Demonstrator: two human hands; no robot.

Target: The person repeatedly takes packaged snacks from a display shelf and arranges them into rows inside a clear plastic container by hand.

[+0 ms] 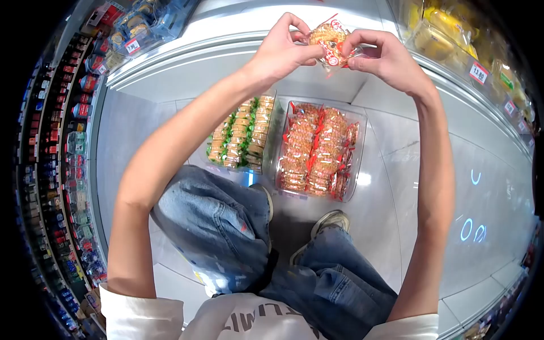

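Note:
Between my two hands is a clear-wrapped round cookie (327,37) with red printing, held up over the edge of a white shelf. My left hand (283,52) grips its left side, and my right hand (386,61) pinches the right side of the wrapper. Below, on the floor, stands a clear plastic box (362,127) holding rows of similar golden-brown cookies in red-marked wrappers. To its left is a second clear box (276,122) with rows of pale cookies in green-marked wrappers, partly hidden by my left forearm.
A white shelf (238,37) runs across the front. Yellow packs (442,25) with price tags sit at the right, blue packs (170,22) at the upper left. Shelves of drinks (79,147) line the left. My knees and shoes (331,222) are close to the boxes.

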